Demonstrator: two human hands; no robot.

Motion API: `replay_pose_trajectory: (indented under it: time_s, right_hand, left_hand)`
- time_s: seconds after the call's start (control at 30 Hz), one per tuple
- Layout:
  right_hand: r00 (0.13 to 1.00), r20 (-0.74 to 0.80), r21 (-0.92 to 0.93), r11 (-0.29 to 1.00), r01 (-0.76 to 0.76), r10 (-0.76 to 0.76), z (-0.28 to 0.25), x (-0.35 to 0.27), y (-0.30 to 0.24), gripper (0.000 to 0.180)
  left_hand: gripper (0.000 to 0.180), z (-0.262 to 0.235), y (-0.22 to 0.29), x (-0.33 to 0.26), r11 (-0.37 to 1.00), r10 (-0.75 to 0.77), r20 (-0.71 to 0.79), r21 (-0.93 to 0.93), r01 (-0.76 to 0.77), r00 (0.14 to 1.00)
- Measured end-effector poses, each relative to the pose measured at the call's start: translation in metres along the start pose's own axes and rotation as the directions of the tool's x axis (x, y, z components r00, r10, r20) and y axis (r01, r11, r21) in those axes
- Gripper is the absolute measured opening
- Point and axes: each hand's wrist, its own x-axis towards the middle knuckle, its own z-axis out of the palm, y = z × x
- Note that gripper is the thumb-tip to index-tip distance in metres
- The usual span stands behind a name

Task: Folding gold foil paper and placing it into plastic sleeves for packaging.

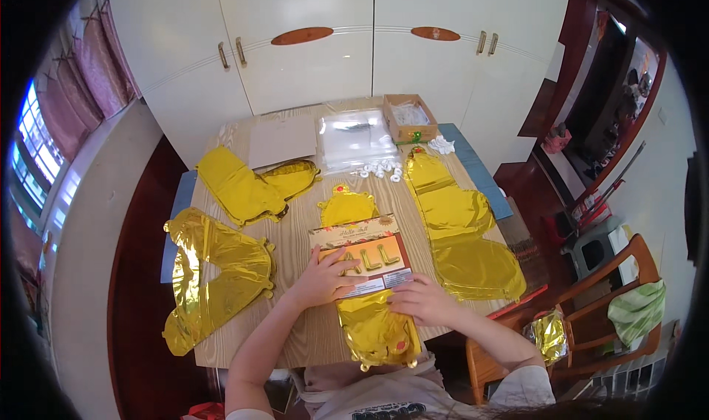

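White short-sleeved shirt, bare forearms

White wardrobe [369, 43], wooden table [303, 331], curtained window [44, 139]

1. Gold foil balloons: three left of the left hand [323, 278], two beyond the right hand [421, 300], one beneath both.
2. Printed card [363, 254]: one, under both hands.
3. Cardboard box [409, 117]: one, far beyond.
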Motion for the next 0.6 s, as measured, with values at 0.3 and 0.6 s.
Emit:
replay_pose_trajectory:
  time_s: [0.3, 0.6]
  right_hand:
    - [0.857, 0.0, 0.542, 0.72, -0.434, 0.516, 0.014, 0.04, 0.053, 0.022]
    - [0.792, 0.071, 0.431, 0.698, -0.572, 0.606, 0.027, 0.042, 0.071, 0.038]
  left_hand:
    - [0.038, 0.018, -0.021, -0.005, 0.997, -0.029, 0.132, 0.072, 0.02, 0.991]
    - [0.057, 0.008, -0.023, 0.001, 0.999, -0.05, 0.248, -0.009, 0.054, 0.968]
